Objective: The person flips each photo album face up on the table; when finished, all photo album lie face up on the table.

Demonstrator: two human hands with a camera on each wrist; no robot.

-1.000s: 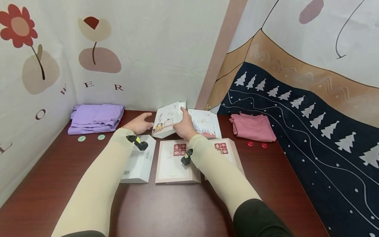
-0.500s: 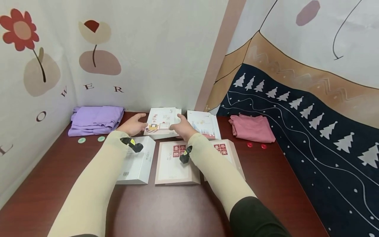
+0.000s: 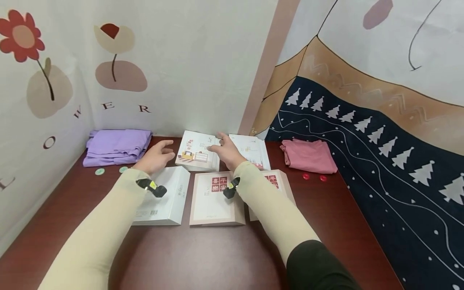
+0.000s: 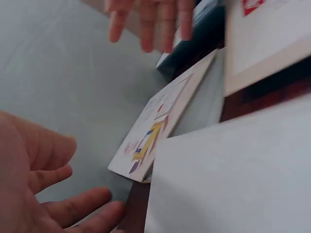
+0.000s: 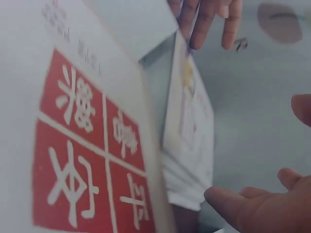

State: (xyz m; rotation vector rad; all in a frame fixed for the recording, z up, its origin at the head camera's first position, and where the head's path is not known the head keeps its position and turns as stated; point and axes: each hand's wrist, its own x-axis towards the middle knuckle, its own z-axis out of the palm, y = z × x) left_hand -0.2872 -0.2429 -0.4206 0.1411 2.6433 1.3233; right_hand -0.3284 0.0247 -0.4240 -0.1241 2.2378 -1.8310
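A white book (image 3: 195, 149) with a cartoon cover lies at the back of the table, its cover sloping. Just left of it is my left hand (image 3: 155, 157), fingers spread and nothing in them. My right hand (image 3: 230, 152) is by the book's right edge, thumb and forefinger apart. In the left wrist view a gap shows between the left fingers (image 4: 87, 206) and the cartoon cover (image 4: 160, 116). The right wrist view has the right thumb (image 5: 226, 204) close to the book's corner. Another white book (image 3: 248, 149) lies behind the right hand, partly hidden.
In front lie a plain white book (image 3: 164, 201) and two books with red character squares, one in the middle (image 3: 210, 205) and one at right (image 3: 284, 189), partly under the right forearm. Purple cloth (image 3: 117, 147) with green buttons (image 3: 99, 171) sits left; pink cloth (image 3: 309, 156) with red buttons (image 3: 306, 176) right.
The cartoon book, tilted and turned in the right hand's grip, has come down to the left and lies straighter. Both hands have let go; the left has drawn back toward the left.
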